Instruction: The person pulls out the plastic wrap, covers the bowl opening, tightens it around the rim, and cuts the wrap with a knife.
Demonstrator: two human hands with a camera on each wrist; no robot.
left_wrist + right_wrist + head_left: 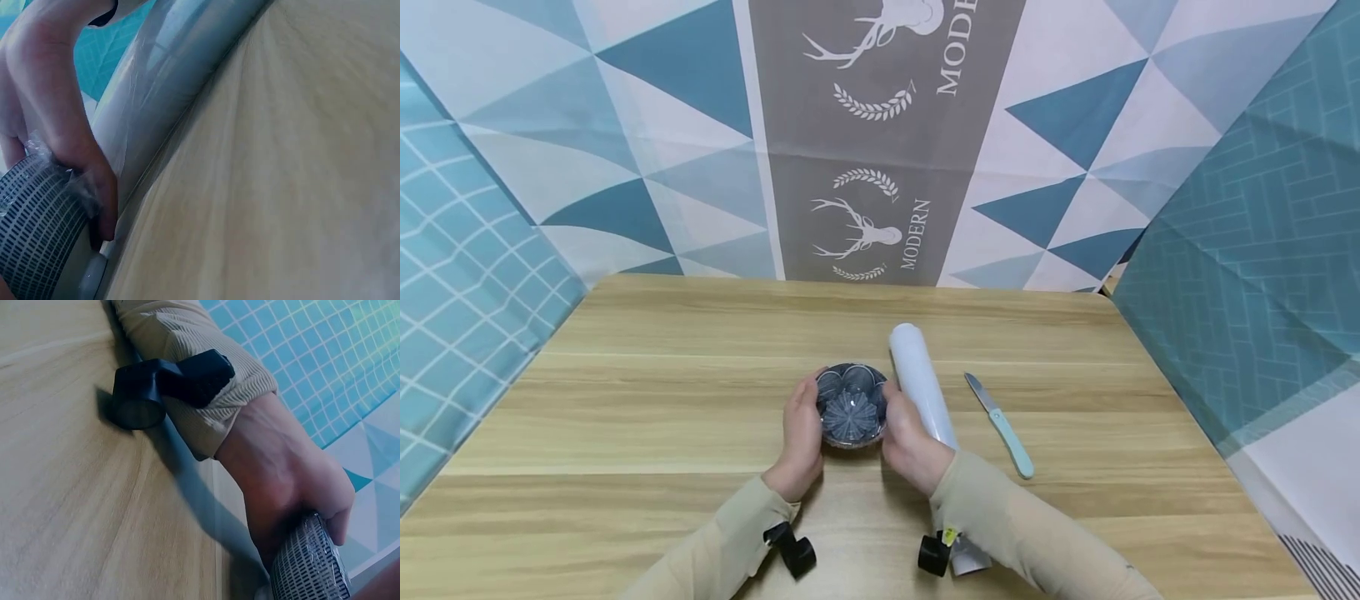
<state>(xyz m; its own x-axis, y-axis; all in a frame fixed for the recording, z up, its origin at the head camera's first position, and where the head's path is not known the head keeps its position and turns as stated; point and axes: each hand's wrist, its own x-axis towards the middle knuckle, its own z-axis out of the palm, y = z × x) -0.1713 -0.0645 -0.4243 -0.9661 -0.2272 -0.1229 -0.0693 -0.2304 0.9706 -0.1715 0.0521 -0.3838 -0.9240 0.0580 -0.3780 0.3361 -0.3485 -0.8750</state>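
A small round bowl with a dark blue petal pattern inside sits between both hands near the middle of the table. Its outer wall carries a dark grid pattern, and clear plastic film clings crumpled over the rim. On the left side, my left hand grips the bowl; the right wrist view shows that same hand curled at the rim. My right hand holds the opposite side, its fingers bent around the wall in the left wrist view. The undersides of both hands are partly hidden.
A long roll of clear plastic film lies just right of the bowl, passing under the right forearm. Farther right lies a knife with a light blue handle. Patterned cloth hangs behind the wooden table.
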